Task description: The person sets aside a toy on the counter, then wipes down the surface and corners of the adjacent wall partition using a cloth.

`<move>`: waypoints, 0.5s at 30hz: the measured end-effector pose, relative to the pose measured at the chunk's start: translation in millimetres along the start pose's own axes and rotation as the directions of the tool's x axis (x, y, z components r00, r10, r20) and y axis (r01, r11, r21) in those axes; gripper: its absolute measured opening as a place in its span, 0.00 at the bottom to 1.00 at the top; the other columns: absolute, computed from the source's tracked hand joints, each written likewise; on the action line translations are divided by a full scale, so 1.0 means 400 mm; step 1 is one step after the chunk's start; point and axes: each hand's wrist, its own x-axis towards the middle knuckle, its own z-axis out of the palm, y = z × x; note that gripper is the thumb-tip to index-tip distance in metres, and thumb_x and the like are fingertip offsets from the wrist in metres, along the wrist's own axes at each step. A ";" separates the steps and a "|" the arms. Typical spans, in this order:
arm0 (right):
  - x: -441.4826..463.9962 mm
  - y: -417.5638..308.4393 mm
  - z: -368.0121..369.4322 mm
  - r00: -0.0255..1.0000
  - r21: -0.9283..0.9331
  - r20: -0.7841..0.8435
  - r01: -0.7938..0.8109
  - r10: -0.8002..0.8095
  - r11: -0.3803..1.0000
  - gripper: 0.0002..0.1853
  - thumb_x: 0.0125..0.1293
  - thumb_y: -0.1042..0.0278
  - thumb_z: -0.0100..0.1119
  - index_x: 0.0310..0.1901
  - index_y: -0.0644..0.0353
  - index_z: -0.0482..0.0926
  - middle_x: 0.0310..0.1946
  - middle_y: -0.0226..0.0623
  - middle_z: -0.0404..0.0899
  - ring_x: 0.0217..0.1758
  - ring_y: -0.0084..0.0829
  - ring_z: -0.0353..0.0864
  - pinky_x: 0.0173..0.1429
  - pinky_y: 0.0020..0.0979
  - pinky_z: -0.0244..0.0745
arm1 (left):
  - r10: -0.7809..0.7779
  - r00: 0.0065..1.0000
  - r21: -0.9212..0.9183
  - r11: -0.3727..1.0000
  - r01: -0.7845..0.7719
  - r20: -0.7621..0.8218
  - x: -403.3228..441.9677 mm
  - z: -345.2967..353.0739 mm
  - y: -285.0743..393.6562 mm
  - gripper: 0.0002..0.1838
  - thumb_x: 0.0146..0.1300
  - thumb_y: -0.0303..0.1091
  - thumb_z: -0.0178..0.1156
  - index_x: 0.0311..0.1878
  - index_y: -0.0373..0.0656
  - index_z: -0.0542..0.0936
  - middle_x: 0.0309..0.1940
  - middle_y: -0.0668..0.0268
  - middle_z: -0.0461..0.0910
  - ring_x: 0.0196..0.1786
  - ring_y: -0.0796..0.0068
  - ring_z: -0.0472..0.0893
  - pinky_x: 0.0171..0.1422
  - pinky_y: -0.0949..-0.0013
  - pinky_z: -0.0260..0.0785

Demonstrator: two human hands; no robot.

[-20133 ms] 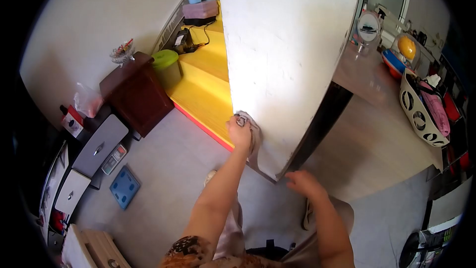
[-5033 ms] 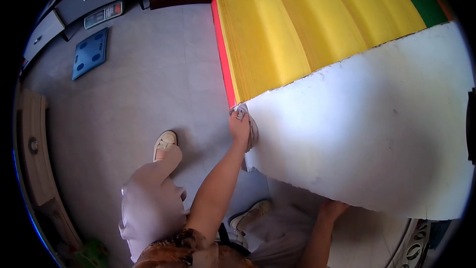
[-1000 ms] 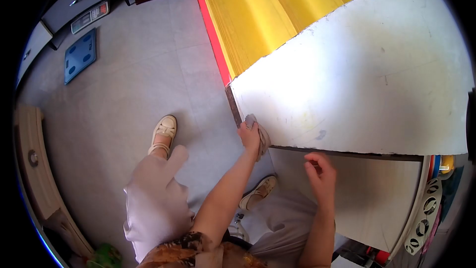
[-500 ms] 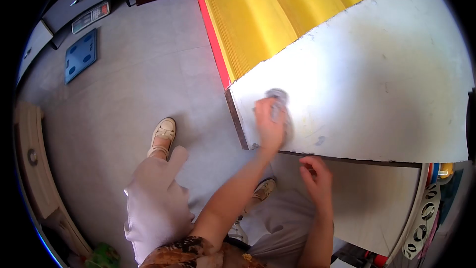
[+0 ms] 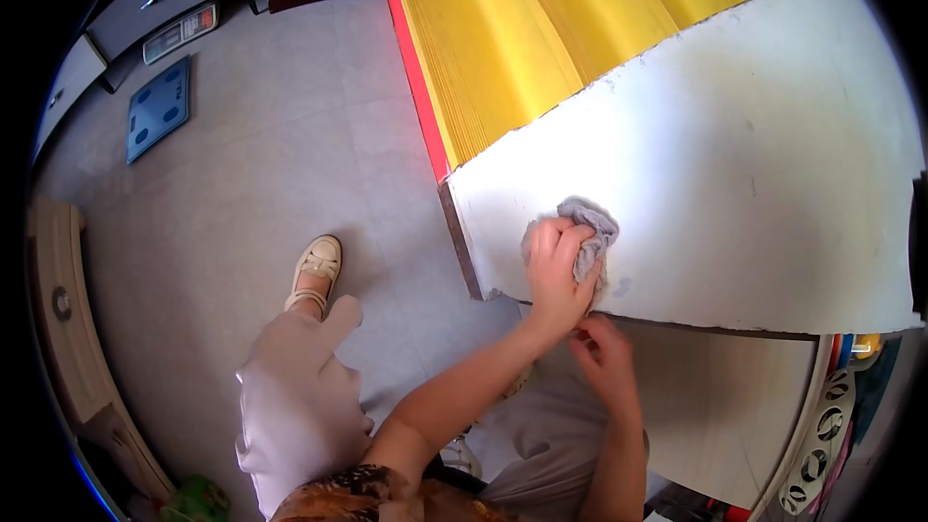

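My left hand (image 5: pixel 559 275) is closed around a crumpled grey cloth (image 5: pixel 594 227), pressing it on the white tabletop (image 5: pixel 744 164) near its left front corner. Folds of the cloth stick out past the fingers and on both sides of the hand. My right hand (image 5: pixel 606 358) is just below the table's front edge, close to the left wrist. Its fingers are loosely curled, and nothing shows in them. A faint grey smudge (image 5: pixel 623 285) marks the top to the right of the cloth.
Yellow sheets (image 5: pixel 493 48) in a wavy stack border the tabletop at the back, with a red strip (image 5: pixel 418 87) along their left side. A blue scale (image 5: pixel 159 108) lies on the grey floor. A perforated white strip (image 5: pixel 814 464) stands beside the table's lower right.
My left hand has moved right and slightly nearer with the cloth along the tabletop. My right hand has shifted a little left, closer to the left wrist.
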 end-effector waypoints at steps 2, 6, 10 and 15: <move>0.004 -0.003 -0.005 1.000 -0.009 0.013 -0.017 0.017 1.000 0.12 0.63 0.80 0.63 0.49 0.63 0.82 0.42 0.37 0.82 0.37 0.28 0.83 0.36 0.28 0.78 | -0.002 0.999 -0.061 0.998 -0.001 -0.037 0.003 0.010 -0.043 0.15 0.57 0.28 0.67 0.49 0.41 0.79 0.45 0.55 0.74 0.53 0.51 0.75 0.58 0.55 0.68; -0.004 -0.005 -0.009 0.998 -0.021 0.026 -0.064 0.064 0.998 0.12 0.65 0.79 0.62 0.50 0.63 0.82 0.42 0.34 0.82 0.39 0.24 0.81 0.38 0.26 0.77 | -0.254 0.954 -0.021 0.967 0.254 -0.163 0.056 0.009 -0.230 0.16 0.60 0.30 0.66 0.51 0.39 0.78 0.47 0.52 0.74 0.53 0.50 0.76 0.59 0.56 0.69; -0.012 0.013 -0.013 0.995 -0.022 0.050 -0.085 0.086 0.996 0.12 0.65 0.79 0.63 0.50 0.62 0.82 0.40 0.35 0.82 0.38 0.24 0.81 0.38 0.26 0.77 | -0.517 0.809 0.055 0.833 0.551 -0.278 0.075 0.000 -0.425 0.17 0.63 0.32 0.66 0.52 0.37 0.78 0.47 0.52 0.74 0.52 0.49 0.76 0.59 0.56 0.69; -0.007 0.017 -0.007 0.996 -0.023 0.067 -0.062 0.063 0.998 0.13 0.64 0.78 0.63 0.50 0.63 0.82 0.40 0.36 0.82 0.37 0.25 0.81 0.38 0.26 0.77 | -0.455 0.861 -0.078 0.890 0.449 -0.228 0.061 0.027 -0.258 0.17 0.62 0.33 0.66 0.52 0.37 0.77 0.46 0.52 0.74 0.51 0.49 0.75 0.59 0.56 0.68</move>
